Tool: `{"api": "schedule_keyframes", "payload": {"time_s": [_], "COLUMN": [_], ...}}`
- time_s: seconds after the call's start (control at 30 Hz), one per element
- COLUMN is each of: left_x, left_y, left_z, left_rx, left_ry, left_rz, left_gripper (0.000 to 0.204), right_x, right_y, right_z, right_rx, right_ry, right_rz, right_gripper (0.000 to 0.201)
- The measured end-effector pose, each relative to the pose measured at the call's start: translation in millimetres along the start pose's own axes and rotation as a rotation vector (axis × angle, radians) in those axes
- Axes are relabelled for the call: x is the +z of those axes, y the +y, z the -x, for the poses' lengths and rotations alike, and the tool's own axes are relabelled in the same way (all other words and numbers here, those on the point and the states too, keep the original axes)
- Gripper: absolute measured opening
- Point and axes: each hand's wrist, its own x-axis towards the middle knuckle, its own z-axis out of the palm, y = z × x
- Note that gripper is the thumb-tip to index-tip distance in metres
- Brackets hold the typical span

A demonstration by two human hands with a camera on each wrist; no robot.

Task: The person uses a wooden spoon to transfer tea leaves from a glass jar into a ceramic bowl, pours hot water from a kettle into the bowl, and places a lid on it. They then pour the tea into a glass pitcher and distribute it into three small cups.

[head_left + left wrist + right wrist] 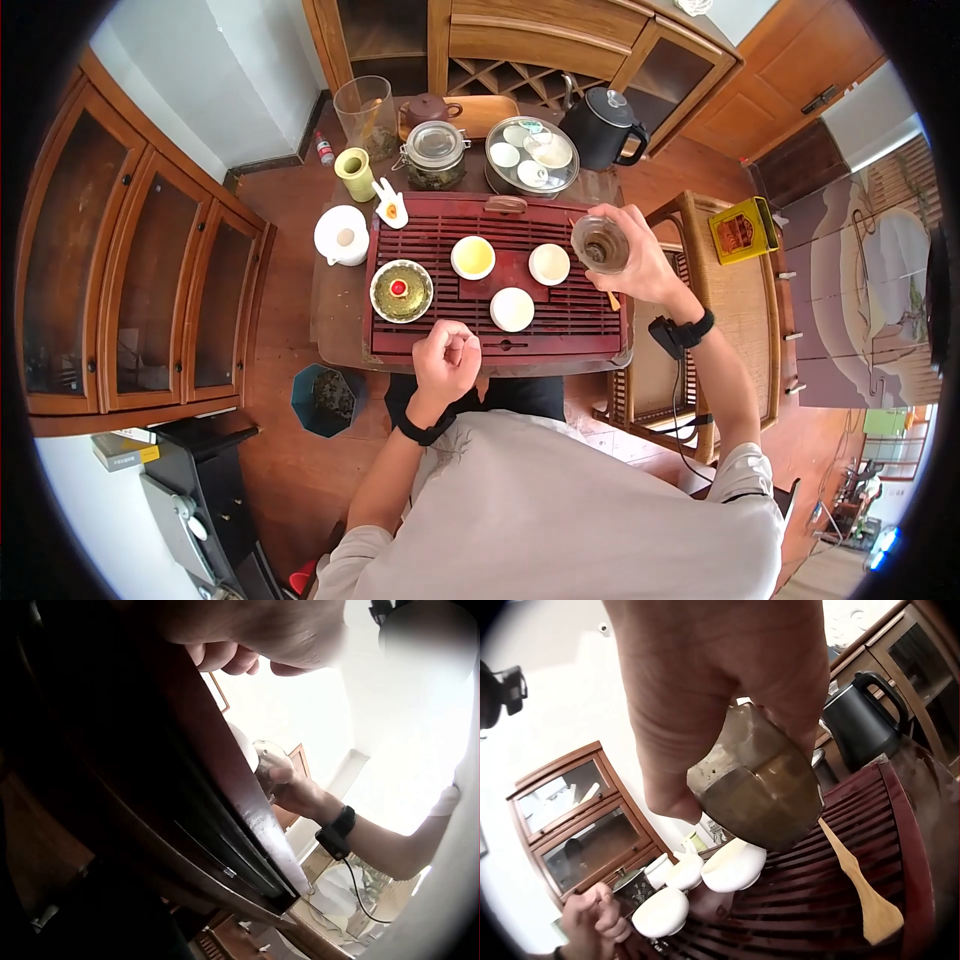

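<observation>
My right hand (645,262) grips a glass cup (603,245) above the right part of the slatted red tea tray (590,335). In the right wrist view the glass (761,787) is tilted, with thumb and fingers round it. Below and left of it stand three white cups: one with yellow liquid (473,257), one at the right (549,264), one nearer me (512,309). My left hand (447,365) is held with curled fingers at the tray's front edge, holding nothing visible. Just behind it sits a patterned bowl (402,291) with a red knob on its lid.
A wooden scoop (870,900) lies on the tray's right side. Behind the tray stand a lidded jar (436,155), a round container with cups (532,185) and a black kettle (606,128). A white pitcher (342,236) is at left, a yellow tin (744,230) at right.
</observation>
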Motion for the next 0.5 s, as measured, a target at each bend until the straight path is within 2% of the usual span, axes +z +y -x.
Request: {"api": "schedule_keyframes", "payload": {"time_s": [0.03, 0.13, 0.2, 0.33, 0.47, 0.5], "left_x": [0, 0, 4, 9, 13, 10], "left_y": [1, 10, 2, -7, -12, -12], "left_z": [-2, -12, -14, -20, -18, -19], "left_rx": [0.001, -0.25, -0.337, -0.374, -0.298, -0.34], "left_ry": [-0.008, 0.011, 0.025, 0.001, -0.023, -0.034], "left_rz": [-0.001, 0.261, 0.392, 0.424, 0.366, 0.424], "left_gripper": [0.011, 0.023, 0.028, 0.033, 0.042, 0.04], "right_x": [1, 1, 3, 4, 5, 4], "right_y": [0, -4, -2, -1, 3, 3], "right_z": [0, -3, -5, -8, -11, -12], "right_rx": [-0.013, -0.013, -0.05, -0.043, -0.093, -0.102], "right_ry": [0.0, -0.007, -0.031, -0.056, -0.075, -0.088], "right_rz": [0.006, 0.007, 0.022, 0.023, 0.039, 0.042], "right_gripper": [0.084, 0.083, 0.083, 0.088, 0.088, 0.089]}}
